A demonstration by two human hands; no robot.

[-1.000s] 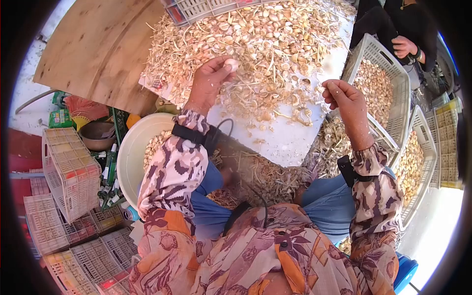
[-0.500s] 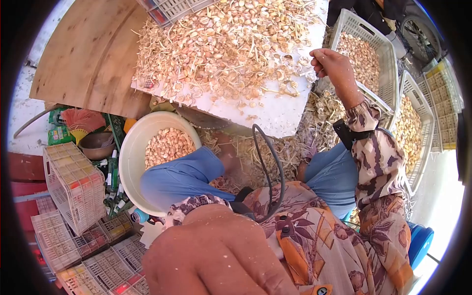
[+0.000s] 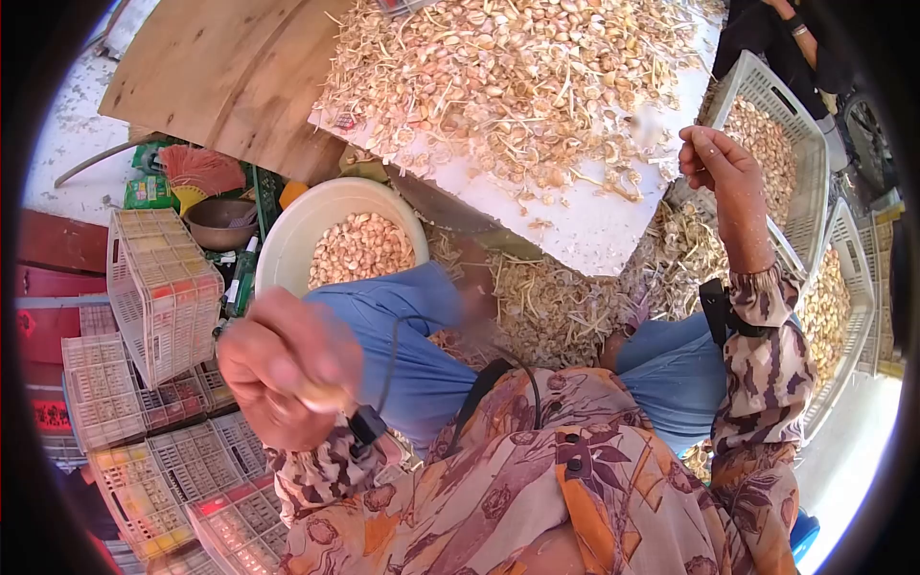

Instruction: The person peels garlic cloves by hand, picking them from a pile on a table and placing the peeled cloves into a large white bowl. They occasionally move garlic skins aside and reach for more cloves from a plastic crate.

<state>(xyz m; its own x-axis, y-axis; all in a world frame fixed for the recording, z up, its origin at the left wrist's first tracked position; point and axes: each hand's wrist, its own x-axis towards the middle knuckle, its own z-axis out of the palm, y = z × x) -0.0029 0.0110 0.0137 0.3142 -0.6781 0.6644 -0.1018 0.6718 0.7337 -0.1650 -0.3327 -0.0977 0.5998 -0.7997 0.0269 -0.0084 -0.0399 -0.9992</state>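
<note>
My left hand, smeared by motion, is closed low on the left, in front of the pale tub and my knee. A small pale piece, apparently a garlic clove, shows between its fingers. On the right, my right hand is raised beside the board's edge, fingers curled and pinched together; what they hold, if anything, is hidden. Just off its fingertips is a whitish blur. Loose garlic cloves with stems and skins heap up on the white board. More cloves lie in the tub.
Crates of cloves stand at the right, near another person's arm. Stacked plastic crates fill the left. A brown bowl and a plywood sheet are behind them. Skins and stems litter the floor.
My left hand has moved up and left from the bottom centre, now showing its fingers. My right hand stays raised by the board with fingers curled. The view has shifted.
</note>
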